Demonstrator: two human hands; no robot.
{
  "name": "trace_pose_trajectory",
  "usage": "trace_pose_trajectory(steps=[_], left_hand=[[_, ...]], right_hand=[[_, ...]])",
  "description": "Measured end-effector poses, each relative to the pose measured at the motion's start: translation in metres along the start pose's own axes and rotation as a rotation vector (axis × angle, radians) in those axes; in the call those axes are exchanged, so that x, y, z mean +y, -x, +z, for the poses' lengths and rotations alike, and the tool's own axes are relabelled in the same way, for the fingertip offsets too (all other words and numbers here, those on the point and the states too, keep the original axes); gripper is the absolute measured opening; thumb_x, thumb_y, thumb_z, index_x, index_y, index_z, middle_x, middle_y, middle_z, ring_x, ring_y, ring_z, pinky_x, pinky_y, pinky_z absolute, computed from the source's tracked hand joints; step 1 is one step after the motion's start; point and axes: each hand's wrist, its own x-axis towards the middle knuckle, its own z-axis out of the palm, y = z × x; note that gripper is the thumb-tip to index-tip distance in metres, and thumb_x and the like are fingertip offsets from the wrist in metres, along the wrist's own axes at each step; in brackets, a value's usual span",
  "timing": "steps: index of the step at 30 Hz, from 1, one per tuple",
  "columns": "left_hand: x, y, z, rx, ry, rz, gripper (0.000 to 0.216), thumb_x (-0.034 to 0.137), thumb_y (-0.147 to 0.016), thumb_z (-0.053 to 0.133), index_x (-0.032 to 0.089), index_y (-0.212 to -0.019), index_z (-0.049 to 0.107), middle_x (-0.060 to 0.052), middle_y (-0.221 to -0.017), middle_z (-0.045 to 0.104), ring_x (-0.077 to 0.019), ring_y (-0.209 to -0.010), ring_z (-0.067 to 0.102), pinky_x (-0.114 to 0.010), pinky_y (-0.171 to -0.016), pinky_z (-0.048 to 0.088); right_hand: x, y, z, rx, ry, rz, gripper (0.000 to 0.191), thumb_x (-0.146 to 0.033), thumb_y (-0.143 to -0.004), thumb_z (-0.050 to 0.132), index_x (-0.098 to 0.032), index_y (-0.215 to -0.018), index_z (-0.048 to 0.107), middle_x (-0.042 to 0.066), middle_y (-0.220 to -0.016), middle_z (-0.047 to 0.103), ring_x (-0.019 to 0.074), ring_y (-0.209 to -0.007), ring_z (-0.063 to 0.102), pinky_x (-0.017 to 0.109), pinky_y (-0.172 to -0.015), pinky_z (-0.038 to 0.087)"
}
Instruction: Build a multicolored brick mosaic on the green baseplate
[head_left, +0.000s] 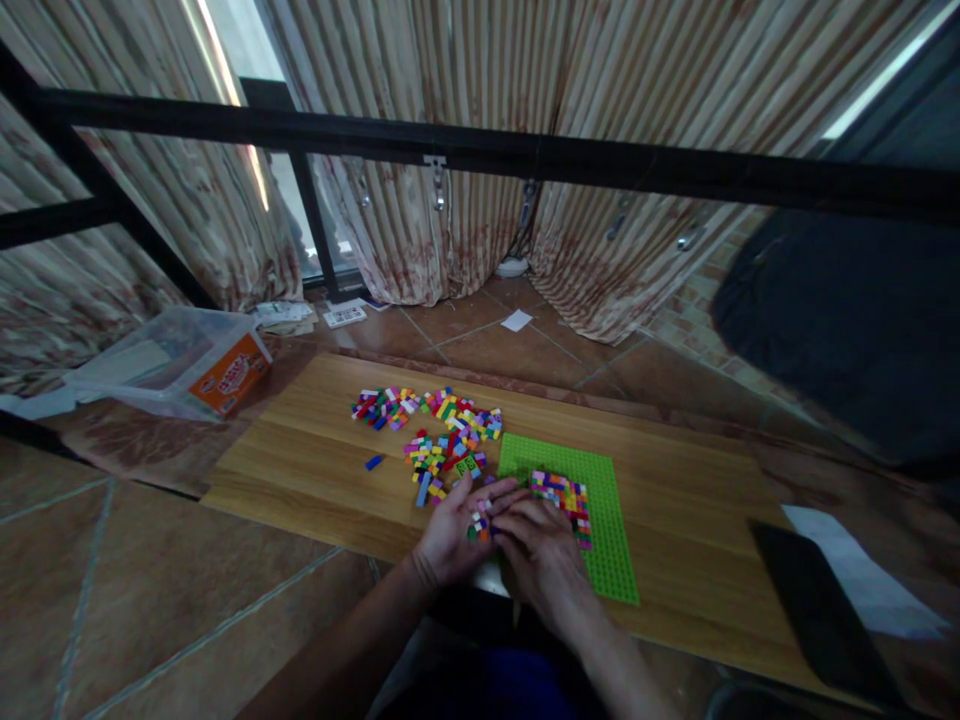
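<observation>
My left hand [448, 532] is turned palm up and cradles several small building bricks [481, 520] in white, pink, green and orange. My right hand [544, 555] reaches over that palm with its fingers drawn together at the bricks. What sits between its fingertips is hidden. Just beyond and partly under the right hand lies a green studded baseplate [611, 520]. A block of multicoloured bricks [566, 495] is pressed onto it. Loose bricks [457, 420] of many colours lie heaped past my left fingertips.
A single blue brick [373, 462] lies apart on the wooden table [300, 460]. Left of the table stands a clear plastic bin [176, 350] with an orange label. A black flat panel [821, 600] and white paper [862, 570] are at the right end. A black rail [480, 150] crosses before the curtains.
</observation>
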Motion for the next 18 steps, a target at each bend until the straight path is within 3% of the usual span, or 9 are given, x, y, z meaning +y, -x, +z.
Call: trace_pose_trajectory(steps=[11, 14, 18], left_hand=[[0.001, 0.000, 0.000, -0.013, 0.003, 0.006, 0.057, 0.048, -0.095, 0.035, 0.003, -0.121, 0.056, -0.021, -0.118, 0.063, -0.0254, -0.110, 0.060, -0.031, -0.092, 0.041], [0.001, 0.000, -0.002, -0.006, -0.019, 0.004, 0.056, 0.048, -0.095, 0.033, 0.003, -0.123, 0.055, -0.021, -0.120, 0.063, -0.0251, -0.110, 0.060, -0.033, -0.095, 0.040], [0.001, 0.001, -0.001, 0.001, -0.039, 0.001, 0.056, 0.047, -0.096, 0.033, 0.003, -0.125, 0.053, -0.021, -0.123, 0.061, -0.0263, -0.115, 0.058, -0.037, -0.101, 0.037]], right_hand=[[-0.002, 0.000, 0.005, -0.030, 0.079, 0.038, 0.011, -0.018, -0.085, 0.057, -0.023, -0.083, 0.067, 0.003, -0.088, 0.066, 0.0208, -0.088, 0.056, 0.037, -0.081, 0.045], [0.002, 0.003, -0.005, 0.009, -0.022, 0.143, 0.015, -0.022, -0.089, 0.051, -0.024, -0.087, 0.066, 0.003, -0.089, 0.068, 0.0203, -0.086, 0.060, 0.037, -0.080, 0.047], [0.024, 0.006, -0.030, 0.158, -0.114, 0.326, 0.020, -0.033, -0.089, 0.050, -0.025, -0.093, 0.068, 0.005, -0.096, 0.069, 0.0210, -0.087, 0.063, 0.036, -0.079, 0.049]])
